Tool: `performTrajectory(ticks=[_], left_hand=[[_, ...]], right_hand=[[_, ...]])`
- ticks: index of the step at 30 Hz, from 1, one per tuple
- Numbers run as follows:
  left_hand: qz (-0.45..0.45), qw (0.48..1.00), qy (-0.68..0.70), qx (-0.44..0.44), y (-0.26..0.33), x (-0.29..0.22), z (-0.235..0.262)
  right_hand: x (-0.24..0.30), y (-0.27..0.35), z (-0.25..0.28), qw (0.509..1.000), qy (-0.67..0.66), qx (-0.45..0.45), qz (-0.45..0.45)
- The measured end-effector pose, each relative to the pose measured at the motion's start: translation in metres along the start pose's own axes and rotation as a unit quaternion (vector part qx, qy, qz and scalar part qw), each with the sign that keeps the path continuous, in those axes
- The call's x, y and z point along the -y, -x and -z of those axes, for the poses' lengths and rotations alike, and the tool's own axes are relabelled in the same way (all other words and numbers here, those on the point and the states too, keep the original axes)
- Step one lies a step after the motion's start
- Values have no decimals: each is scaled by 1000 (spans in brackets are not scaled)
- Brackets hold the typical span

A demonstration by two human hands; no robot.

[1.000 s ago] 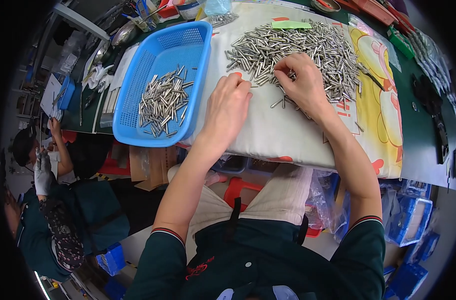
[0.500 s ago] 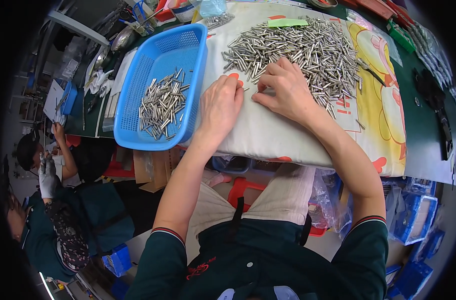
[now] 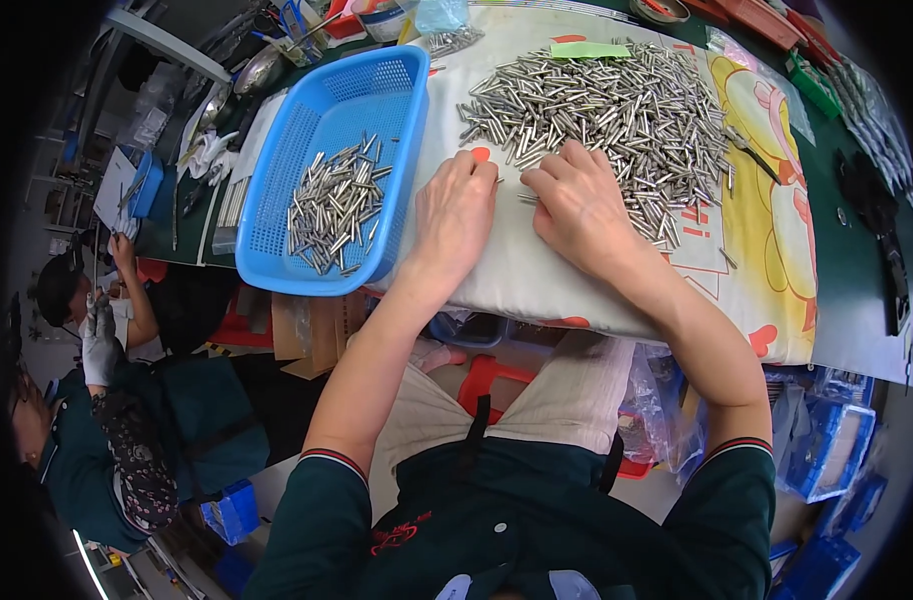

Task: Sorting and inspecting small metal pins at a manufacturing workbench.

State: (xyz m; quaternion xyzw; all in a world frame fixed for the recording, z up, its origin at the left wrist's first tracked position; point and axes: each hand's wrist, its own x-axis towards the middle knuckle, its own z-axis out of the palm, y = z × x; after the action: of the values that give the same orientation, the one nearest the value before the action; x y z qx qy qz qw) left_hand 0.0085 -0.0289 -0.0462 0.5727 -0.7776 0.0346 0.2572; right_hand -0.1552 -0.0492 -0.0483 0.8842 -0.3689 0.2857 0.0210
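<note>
Blue basket (image 3: 349, 116), upper left, is part-filled; most pins (image 3: 617, 115) are heaped outside; left grip (image 3: 455, 218) closed on 1, right grip (image 3: 585, 208) unclear

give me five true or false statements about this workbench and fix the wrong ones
1. The blue perforated plastic basket stands left of the person's left hand. True.
2. The basket holds nothing. False: a small heap of slim silvery metal pins lies in it.
3. A flat light green strip lies at the far side of the large loose pile of silvery pins. True.
4. Both hands wear gloves. False: the left hand and the right hand are bare.
5. The dark-handled slim tool lies inside the basket. False: it lies right of the large pile.
</note>
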Motion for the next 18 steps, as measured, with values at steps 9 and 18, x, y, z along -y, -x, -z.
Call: performTrajectory(ticks=[9,18], left_hand=[[-3,998,-62,-16,2,-6,-3],[-32,998,-20,-54,-30,-20,-26]], right_hand=[[-46,-16,-3,994,-62,-83,-24],[-53,-17,-4,990,-58,-113,-59]])
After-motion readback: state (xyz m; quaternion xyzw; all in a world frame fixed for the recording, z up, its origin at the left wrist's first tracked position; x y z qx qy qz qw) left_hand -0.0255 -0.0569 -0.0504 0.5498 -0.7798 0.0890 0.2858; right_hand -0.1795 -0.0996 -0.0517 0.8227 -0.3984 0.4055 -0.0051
